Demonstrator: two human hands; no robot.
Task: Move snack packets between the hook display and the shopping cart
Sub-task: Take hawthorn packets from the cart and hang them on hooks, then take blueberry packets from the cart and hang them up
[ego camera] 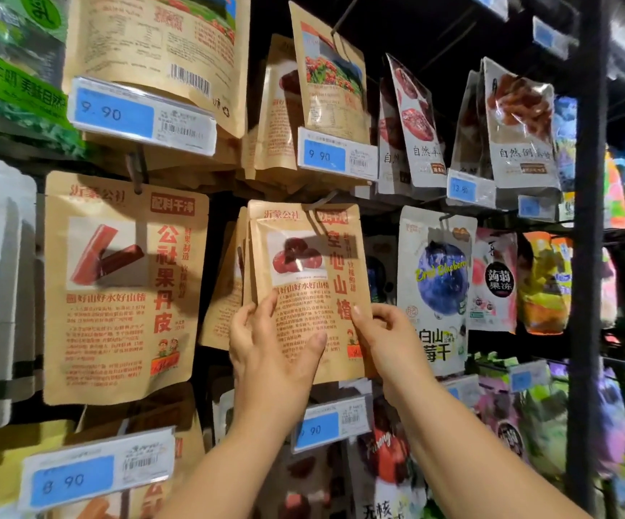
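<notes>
A brown kraft snack packet [305, 264] with red print and a picture of red hawthorn slices hangs at the front of a row on a metal hook [320, 204] in the middle of the display. My left hand [269, 350] grips its lower left edge, thumb across the front. My right hand [385, 335] pinches the lower right edge. More packets of the same kind hang behind it. The shopping cart is out of view.
A larger kraft packet [119, 290] hangs to the left, a white blueberry packet [436, 286] to the right. Blue price tags [325, 425] stick out on hook ends below and above. A black shelf upright [588, 256] stands at the right.
</notes>
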